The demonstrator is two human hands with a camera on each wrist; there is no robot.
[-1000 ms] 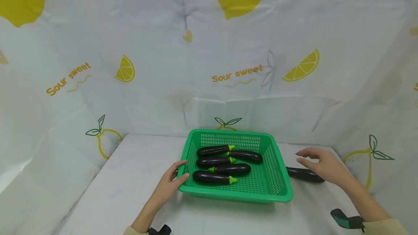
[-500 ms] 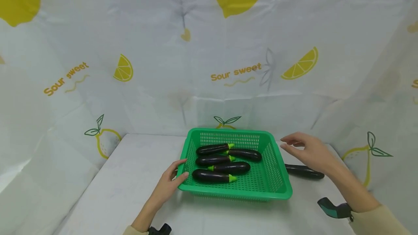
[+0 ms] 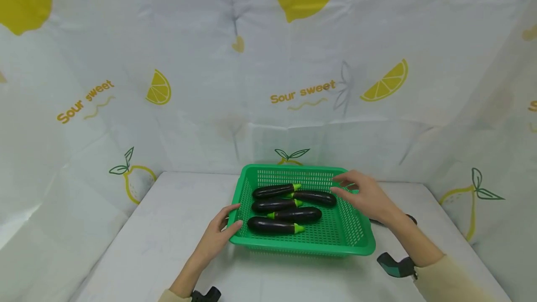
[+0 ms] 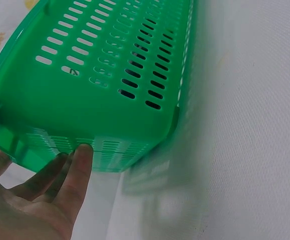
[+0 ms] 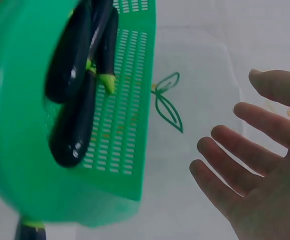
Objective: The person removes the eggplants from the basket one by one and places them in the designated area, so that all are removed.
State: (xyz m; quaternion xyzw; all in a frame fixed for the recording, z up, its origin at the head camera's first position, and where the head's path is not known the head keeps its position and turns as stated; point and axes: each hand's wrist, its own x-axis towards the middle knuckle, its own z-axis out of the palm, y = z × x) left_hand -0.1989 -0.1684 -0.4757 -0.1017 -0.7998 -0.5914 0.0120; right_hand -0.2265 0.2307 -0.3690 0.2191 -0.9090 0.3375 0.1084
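Note:
Several dark purple eggplants with green stem ends lie in a green slotted plastic basket. My left hand holds the basket's left rim; in the left wrist view its fingers press the outer wall and the thumb is at the rim. Over the basket's right rim hovers my right hand, its spread fingers apart from the eggplants and holding nothing, as the right wrist view also shows. One more eggplant lies on the table outside the basket on the right, mostly hidden behind my right forearm.
The white-covered table stretches to both sides of the basket. Behind it hangs a white curtain printed with lemons and lettering. A dark wrist-camera mount juts from my right wrist, another from the left.
My right hand has moved left, from above the loose eggplant to over the basket's right side. The left hand stays on the rim, and the eggplants have not moved.

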